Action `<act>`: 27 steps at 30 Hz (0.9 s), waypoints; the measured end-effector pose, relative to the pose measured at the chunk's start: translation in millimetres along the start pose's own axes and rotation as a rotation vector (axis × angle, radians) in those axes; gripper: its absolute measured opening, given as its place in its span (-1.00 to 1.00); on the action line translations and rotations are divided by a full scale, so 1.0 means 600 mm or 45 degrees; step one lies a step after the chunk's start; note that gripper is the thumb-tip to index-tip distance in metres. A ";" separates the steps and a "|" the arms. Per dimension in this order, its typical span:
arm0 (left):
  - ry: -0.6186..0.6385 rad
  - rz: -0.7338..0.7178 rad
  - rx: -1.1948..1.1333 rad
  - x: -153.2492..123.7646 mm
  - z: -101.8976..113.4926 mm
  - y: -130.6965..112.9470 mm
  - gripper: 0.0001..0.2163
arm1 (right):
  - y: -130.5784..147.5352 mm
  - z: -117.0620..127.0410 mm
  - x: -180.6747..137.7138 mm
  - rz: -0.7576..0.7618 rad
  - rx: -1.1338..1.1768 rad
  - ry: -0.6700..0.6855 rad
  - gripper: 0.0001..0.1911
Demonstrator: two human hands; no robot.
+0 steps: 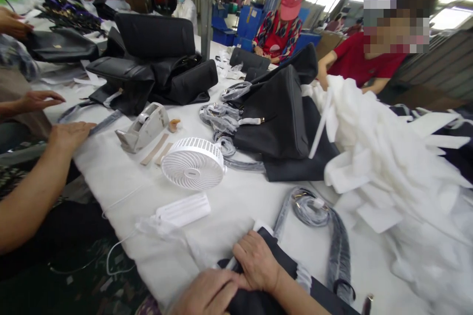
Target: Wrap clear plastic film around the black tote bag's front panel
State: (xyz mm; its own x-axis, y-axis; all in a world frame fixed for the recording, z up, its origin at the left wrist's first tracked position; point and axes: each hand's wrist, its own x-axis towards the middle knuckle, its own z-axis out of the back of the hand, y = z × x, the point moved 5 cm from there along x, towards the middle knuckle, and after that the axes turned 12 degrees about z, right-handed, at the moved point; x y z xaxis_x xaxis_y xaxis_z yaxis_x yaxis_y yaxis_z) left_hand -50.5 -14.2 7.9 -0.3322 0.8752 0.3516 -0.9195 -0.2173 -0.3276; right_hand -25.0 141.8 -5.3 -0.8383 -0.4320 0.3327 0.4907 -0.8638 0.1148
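bag (254, 303), black, on tabletop (251, 202), nearer wearer than fan (192, 172) and right of it. right hand (260, 261): grip closed on bag. left hand (210, 291): grip hidden, can't tell. step seems edge-handling; next move likely calls for steady two-handed hold.

The wearer has two hands: one left hand (209, 293) and one right hand (258, 261), at one black piece (325, 296). The table (251, 202) bears one white fan (192, 165), one tape dispenser (148, 130), two tan strips (154, 149), one small orange-brown object (174, 125), one white tag (185, 210) and, nearest the wearer, one coiled strap (342, 251). Three co-workers' hands (76, 130) show at the left, three co-workers (279, 42) beyond the table, with one red cap (291, 2) among them. Black bags (158, 34) form two heaps, too overlapped to count exactly; white sheets (369, 147) make one heap
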 end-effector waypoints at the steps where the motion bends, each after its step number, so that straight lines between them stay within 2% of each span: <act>1: -0.055 -0.094 0.115 -0.002 -0.013 -0.011 -0.69 | -0.001 0.002 0.001 -0.007 -0.005 -0.011 -0.45; 3: -0.094 -0.177 0.321 -0.009 -0.044 -0.022 -0.62 | -0.004 0.012 0.004 -0.039 -0.019 -0.044 -0.58; 6: -0.034 -0.161 0.471 -0.020 -0.073 -0.021 -0.43 | 0.000 0.055 -0.007 -0.186 -0.086 -0.110 -0.78; 9: -0.015 -0.101 0.531 -0.030 -0.077 -0.018 -0.44 | 0.039 0.119 -0.059 -0.395 -0.233 -0.128 -0.67; 12: 0.000 -0.059 0.470 -0.042 -0.079 -0.017 -0.47 | 0.125 0.163 -0.146 -0.578 -0.465 -0.035 -0.57; 14: -0.026 -0.059 0.406 -0.050 -0.080 -0.017 -0.44 | 0.189 0.164 -0.205 -0.701 -0.629 0.051 -0.50; 16: -0.068 -0.051 0.387 -0.050 -0.077 -0.020 -0.39 | 0.237 0.141 -0.249 -0.819 -0.744 0.156 -0.41; 18: -0.106 -0.092 0.388 -0.039 -0.071 -0.035 -0.37 | 0.260 0.111 -0.273 -0.939 -0.766 0.250 -0.32; 20: -0.140 -0.290 0.351 -0.023 -0.066 -0.072 -0.37 | 0.264 0.090 -0.277 -1.039 -0.703 0.250 -0.30; 23: -0.162 -0.696 0.256 -0.007 -0.073 -0.143 -0.38 | 0.266 0.094 -0.267 -1.083 -0.594 -0.018 -0.49; 25: -0.159 -0.820 0.228 -0.003 -0.090 -0.173 -0.45 | 0.283 0.110 -0.273 -1.071 -0.563 -0.315 -0.61; 27: -0.156 -0.853 0.240 -0.004 -0.112 -0.183 -0.52 | 0.312 0.127 -0.313 -1.248 -0.541 -0.677 -0.72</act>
State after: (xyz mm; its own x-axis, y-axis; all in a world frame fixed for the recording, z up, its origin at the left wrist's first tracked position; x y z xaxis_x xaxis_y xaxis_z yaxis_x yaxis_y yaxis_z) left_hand 65.4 36.4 -16.2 0.3070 0.7943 0.5242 -0.9514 0.2703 0.1476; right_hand 242.2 80.9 24.8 -0.5588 0.5347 0.6340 -0.5057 -0.8255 0.2505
